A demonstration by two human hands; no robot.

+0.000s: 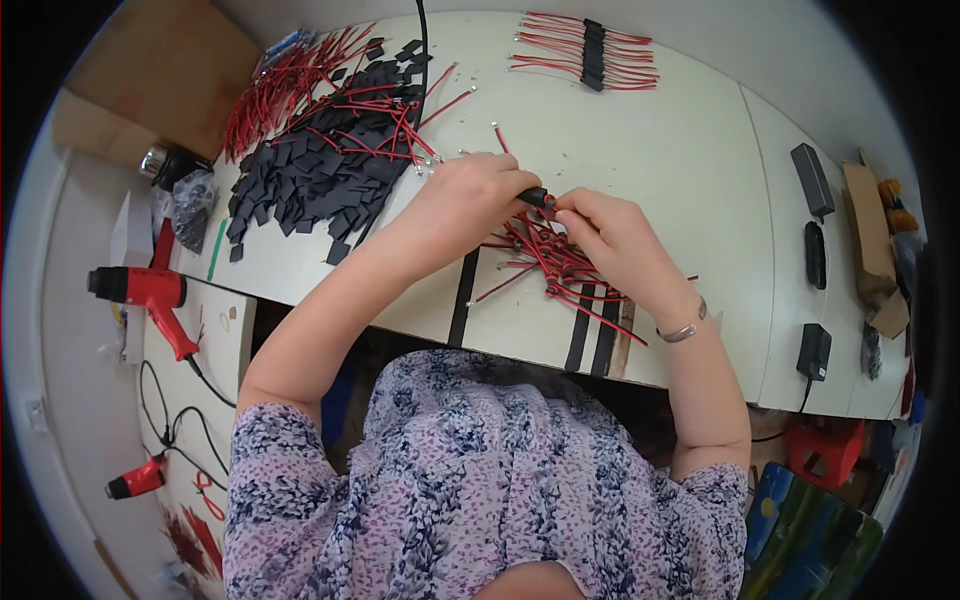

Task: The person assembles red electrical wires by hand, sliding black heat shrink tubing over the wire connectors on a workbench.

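Over the middle of the white table, my left hand (468, 198) is closed on a short black sleeve (534, 196) that looks like heat-shrink tubing. My right hand (612, 232) pinches a red-and-black wire lead (549, 208) at the sleeve's right end. How far the lead reaches inside is hidden. Just below both hands lies a tangle of red-and-black wire leads (560, 265), some looped or knotted. Left of my left hand, a large heap of flat black sleeves (300, 180) spreads out, with red leads scattered on top.
Sleeved red leads (593, 55) lie in a row at the far side. A bundle of red wires (262, 105) is at the far left. Two red heat guns (150, 288) rest on the left side table. Black power adapters (814, 350) sit at right. A black cable (423, 60) hangs down.
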